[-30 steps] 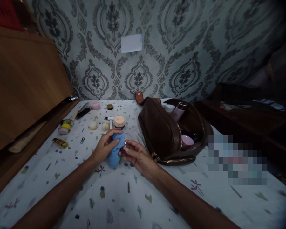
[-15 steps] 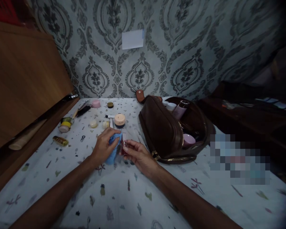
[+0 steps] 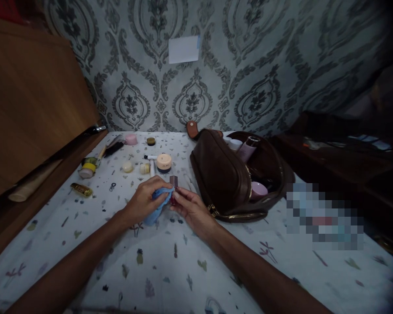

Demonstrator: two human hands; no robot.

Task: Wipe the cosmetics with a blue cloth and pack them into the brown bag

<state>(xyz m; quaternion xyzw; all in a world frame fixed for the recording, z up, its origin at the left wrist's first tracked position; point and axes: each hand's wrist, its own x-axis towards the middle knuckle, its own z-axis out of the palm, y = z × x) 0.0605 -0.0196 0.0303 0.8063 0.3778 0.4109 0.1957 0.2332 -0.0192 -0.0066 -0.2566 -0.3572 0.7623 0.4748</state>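
Note:
My left hand (image 3: 146, 198) is closed on a blue cloth (image 3: 154, 214), part of which hangs below the fingers. The cloth is pressed against a small reddish bottle with a squarish cap (image 3: 173, 181). Between thumb and fingers, my right hand (image 3: 194, 211) grips that bottle upright; its lower part is mostly hidden. Just beyond the hands stand a peach-lidded jar (image 3: 164, 162) and a small yellowish jar (image 3: 145, 168), with slim white tubes beside them. A brown bag (image 3: 216, 174) lies unzipped right of my right hand.
Inside the bag are a pinkish bottle (image 3: 248, 150) and a pink round container (image 3: 259, 190). At left lie a gold tube (image 3: 81, 189), a yellow-banded jar (image 3: 87, 170) and a dark brush (image 3: 114, 148). A pink jar (image 3: 131, 139) stands by the patterned wall. A wooden panel (image 3: 36, 91) borders the left side.
The bottle has turned upright, so its squarish cap now shows above the fingers. The cloth has shifted slightly right against it. Both hands keep their hold, and the view has tilted slightly.

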